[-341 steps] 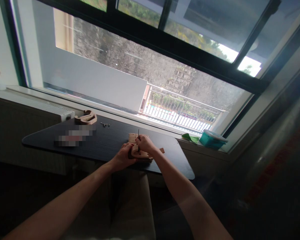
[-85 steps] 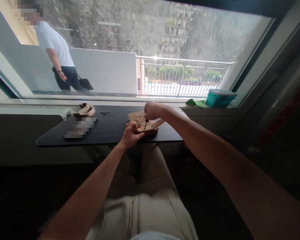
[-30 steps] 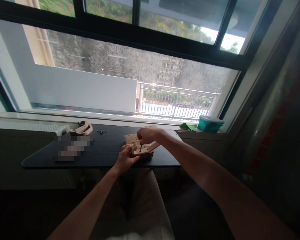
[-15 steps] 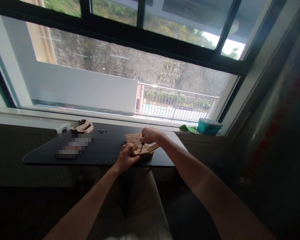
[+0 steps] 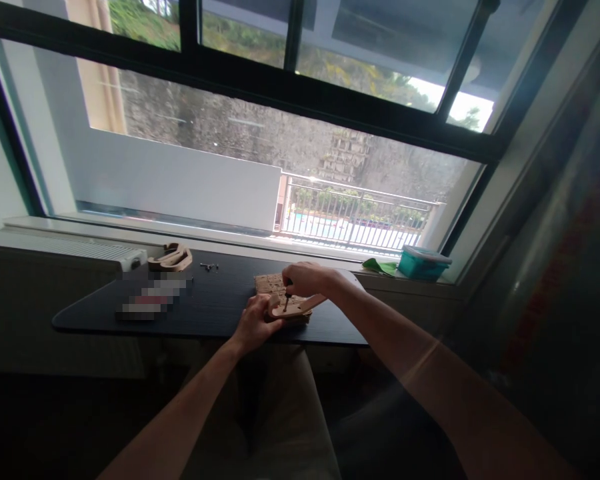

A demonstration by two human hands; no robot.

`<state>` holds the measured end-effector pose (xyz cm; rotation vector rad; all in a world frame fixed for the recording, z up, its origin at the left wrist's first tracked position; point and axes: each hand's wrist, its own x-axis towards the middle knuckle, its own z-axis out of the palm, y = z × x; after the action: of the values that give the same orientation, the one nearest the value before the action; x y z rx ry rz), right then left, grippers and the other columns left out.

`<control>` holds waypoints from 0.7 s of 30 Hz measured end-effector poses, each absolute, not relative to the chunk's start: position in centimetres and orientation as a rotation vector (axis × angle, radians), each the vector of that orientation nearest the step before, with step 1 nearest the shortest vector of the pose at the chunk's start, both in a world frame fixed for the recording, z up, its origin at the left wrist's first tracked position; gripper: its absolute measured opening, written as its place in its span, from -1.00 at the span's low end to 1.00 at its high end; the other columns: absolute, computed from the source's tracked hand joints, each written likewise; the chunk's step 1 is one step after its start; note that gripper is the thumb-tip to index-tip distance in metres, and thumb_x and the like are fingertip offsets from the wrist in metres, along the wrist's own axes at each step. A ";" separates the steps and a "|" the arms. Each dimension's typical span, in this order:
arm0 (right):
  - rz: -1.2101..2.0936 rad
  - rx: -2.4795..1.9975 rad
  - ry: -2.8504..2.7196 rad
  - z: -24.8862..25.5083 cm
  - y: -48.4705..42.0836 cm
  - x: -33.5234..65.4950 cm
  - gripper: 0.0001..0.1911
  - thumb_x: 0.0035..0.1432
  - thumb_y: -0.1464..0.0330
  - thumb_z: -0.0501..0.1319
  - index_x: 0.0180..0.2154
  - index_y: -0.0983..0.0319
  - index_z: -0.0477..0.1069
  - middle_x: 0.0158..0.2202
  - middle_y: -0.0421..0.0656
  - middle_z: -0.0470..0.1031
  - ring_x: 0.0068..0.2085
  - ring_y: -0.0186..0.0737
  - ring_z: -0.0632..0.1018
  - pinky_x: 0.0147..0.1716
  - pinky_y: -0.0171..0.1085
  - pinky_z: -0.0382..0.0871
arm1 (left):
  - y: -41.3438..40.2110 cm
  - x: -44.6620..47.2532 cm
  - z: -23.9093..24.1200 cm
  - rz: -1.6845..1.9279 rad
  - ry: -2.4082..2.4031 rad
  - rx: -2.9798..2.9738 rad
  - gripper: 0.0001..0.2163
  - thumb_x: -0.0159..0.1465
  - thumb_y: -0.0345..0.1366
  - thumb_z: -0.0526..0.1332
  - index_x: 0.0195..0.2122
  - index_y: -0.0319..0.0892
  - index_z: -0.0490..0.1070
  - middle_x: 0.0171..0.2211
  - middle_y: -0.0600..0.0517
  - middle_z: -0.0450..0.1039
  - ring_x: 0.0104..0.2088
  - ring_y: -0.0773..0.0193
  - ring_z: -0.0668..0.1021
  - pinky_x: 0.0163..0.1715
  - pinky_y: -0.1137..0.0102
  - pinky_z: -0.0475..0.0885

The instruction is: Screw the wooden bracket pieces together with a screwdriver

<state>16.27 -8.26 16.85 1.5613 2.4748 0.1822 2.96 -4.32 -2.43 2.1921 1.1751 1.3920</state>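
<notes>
My right hand (image 5: 305, 279) is closed round the dark handle of a screwdriver (image 5: 287, 302), whose shaft points down at a light wooden piece (image 5: 296, 309) with a curved end. Closed on that curved end from the left, my left hand (image 5: 257, 321) presses the piece against a pitted, cork-like block (image 5: 269, 284). The block lies beneath it near the front edge of the dark table (image 5: 205, 307). Whether a screw sits under the screwdriver's tip is too small to tell.
Several small metal screws (image 5: 209, 267) lie at the back of the table. Left of them are more curved wooden pieces (image 5: 171, 257) and a blurred-out flat item (image 5: 150, 299). A teal box (image 5: 423, 263) and a green leaf-shaped thing (image 5: 380, 267) rest on the windowsill.
The whole view has shifted slightly, with the scene lower and to the right. Both hands keep their hold, and the screwdriver stays on the wooden piece.
</notes>
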 end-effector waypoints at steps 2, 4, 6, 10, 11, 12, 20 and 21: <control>0.191 1.563 2.484 16.6 -8.2 16.1 -0.69 0.09 0.37 0.16 -0.10 0.22 0.49 -0.10 -0.06 0.56 -0.14 -0.16 0.55 -0.31 -0.35 0.33 | -4.3 3.0 -2.4 1.387 1.173 2.189 -0.76 -0.03 -0.30 0.33 -0.37 -0.09 0.30 -0.22 0.04 0.42 -0.10 0.11 0.42 -0.09 0.21 0.38; 0.204 1.576 2.490 16.2 -8.1 16.1 -0.69 0.10 0.35 0.16 -0.10 0.21 0.49 -0.10 -0.06 0.56 -0.13 -0.16 0.55 -0.30 -0.34 0.34 | -4.3 3.0 -2.4 1.387 1.174 2.184 -0.77 -0.03 -0.29 0.33 -0.37 -0.10 0.31 -0.22 0.04 0.41 -0.10 0.12 0.42 -0.08 0.22 0.38; 0.220 1.607 2.485 15.8 -7.9 16.1 -0.68 0.10 0.32 0.16 -0.10 0.22 0.49 -0.09 -0.04 0.56 -0.12 -0.15 0.55 -0.28 -0.33 0.35 | -4.3 3.0 -2.4 1.386 1.178 2.176 -0.77 -0.03 -0.28 0.33 -0.36 -0.10 0.31 -0.22 0.04 0.40 -0.09 0.11 0.41 -0.07 0.22 0.38; 0.249 1.722 2.423 15.4 -7.5 16.3 -0.60 0.16 0.22 0.10 -0.04 0.27 0.45 -0.06 0.03 0.54 -0.08 -0.09 0.54 -0.25 -0.27 0.38 | -4.3 3.1 -2.4 1.386 1.190 2.164 -0.71 -0.06 -0.26 0.35 -0.31 -0.10 0.34 -0.21 0.01 0.40 -0.08 0.07 0.40 -0.06 0.21 0.37; 0.252 1.742 2.403 15.4 -7.5 16.2 -0.59 0.16 0.21 0.09 -0.04 0.28 0.45 -0.07 0.04 0.54 -0.08 -0.08 0.54 -0.26 -0.26 0.39 | -4.3 3.1 -2.3 1.387 1.190 2.165 -0.71 -0.06 -0.27 0.35 -0.31 -0.10 0.34 -0.22 0.01 0.40 -0.08 0.07 0.40 -0.06 0.21 0.37; 0.254 1.753 2.385 15.5 -7.5 16.2 -0.59 0.16 0.20 0.10 -0.04 0.28 0.45 -0.08 0.04 0.54 -0.09 -0.07 0.55 -0.26 -0.25 0.40 | -4.3 3.1 -2.3 1.386 1.186 2.169 -0.72 -0.06 -0.27 0.35 -0.31 -0.10 0.34 -0.22 0.01 0.40 -0.09 0.07 0.40 -0.06 0.21 0.37; 0.268 1.599 2.458 17.1 -8.2 16.0 -0.67 0.09 0.25 0.17 -0.12 0.21 0.50 -0.15 -0.05 0.58 -0.19 -0.12 0.57 -0.34 -0.29 0.35 | -4.2 3.0 -2.3 1.418 1.167 2.184 -0.74 -0.05 -0.28 0.33 -0.32 -0.09 0.34 -0.23 0.04 0.42 -0.09 0.10 0.42 -0.08 0.23 0.38; 0.269 1.567 2.490 17.0 -8.3 16.1 -0.69 0.10 0.27 0.17 -0.12 0.19 0.50 -0.15 -0.07 0.58 -0.19 -0.15 0.57 -0.35 -0.31 0.34 | -4.2 3.0 -2.3 1.417 1.164 2.185 -0.74 -0.05 -0.27 0.34 -0.32 -0.09 0.34 -0.23 0.04 0.42 -0.10 0.10 0.43 -0.08 0.23 0.38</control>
<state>16.08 -8.34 17.04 1.5670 2.4899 0.2691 2.98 -4.19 -2.33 2.1854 1.1644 1.4169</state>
